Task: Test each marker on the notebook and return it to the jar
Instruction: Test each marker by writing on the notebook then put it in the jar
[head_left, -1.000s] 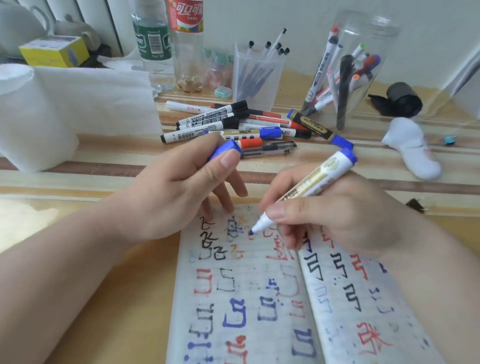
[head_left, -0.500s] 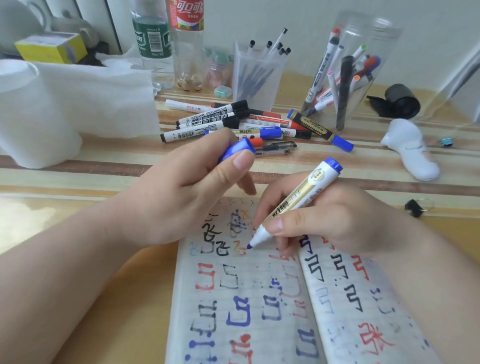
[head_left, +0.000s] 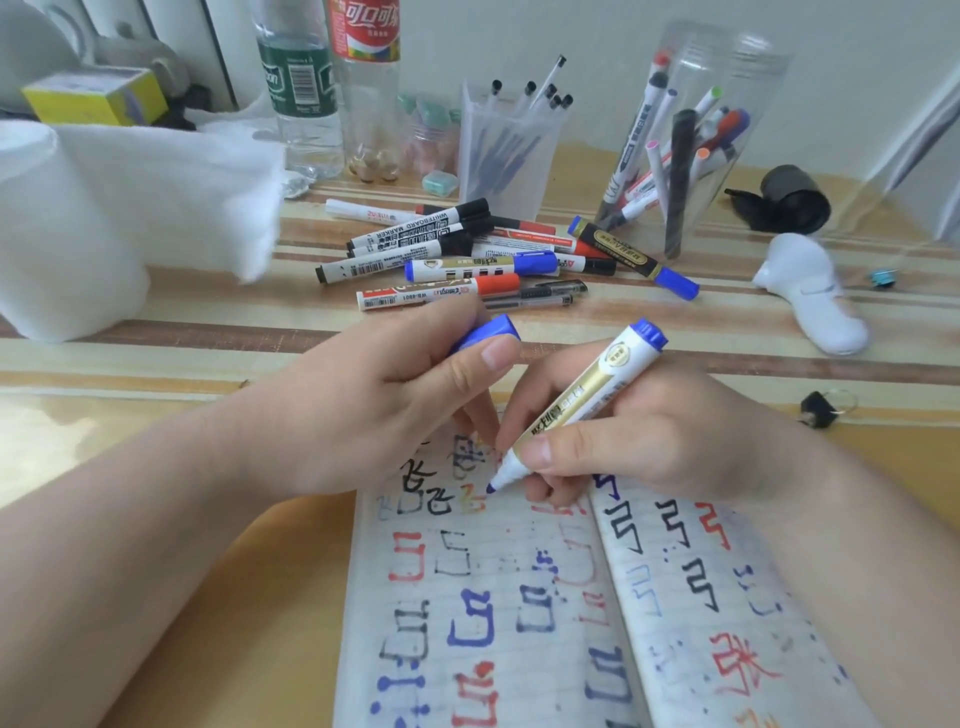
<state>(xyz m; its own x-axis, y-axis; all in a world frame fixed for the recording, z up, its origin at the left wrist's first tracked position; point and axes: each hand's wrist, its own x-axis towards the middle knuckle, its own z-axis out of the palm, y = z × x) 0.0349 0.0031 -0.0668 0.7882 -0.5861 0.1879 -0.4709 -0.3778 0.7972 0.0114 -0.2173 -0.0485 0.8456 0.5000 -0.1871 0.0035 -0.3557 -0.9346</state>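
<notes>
An open notebook (head_left: 519, 613) covered in red, blue and black test marks lies at the table's near edge. My right hand (head_left: 639, 441) grips an uncapped blue marker (head_left: 582, 405) with a gold and white barrel, its tip touching the top of the left page. My left hand (head_left: 384, 410) pinches the marker's blue cap (head_left: 488, 332) between thumb and forefinger, its other fingers resting on the page's top edge. A clear jar (head_left: 722, 93) holding several markers stands at the back right. Several capped markers (head_left: 467, 254) lie loose in a pile behind my hands.
A white paper roll (head_left: 67, 234) with a loose sheet stands at the left. Two bottles (head_left: 332, 88) and a clear pen cup (head_left: 504, 150) line the back. A white object (head_left: 810, 296), a black holder (head_left: 789, 200) and a binder clip (head_left: 815, 410) sit at the right.
My right hand has lowered the marker tip down and left onto the page. My left hand with the cap has shifted right, closer to the right hand.
</notes>
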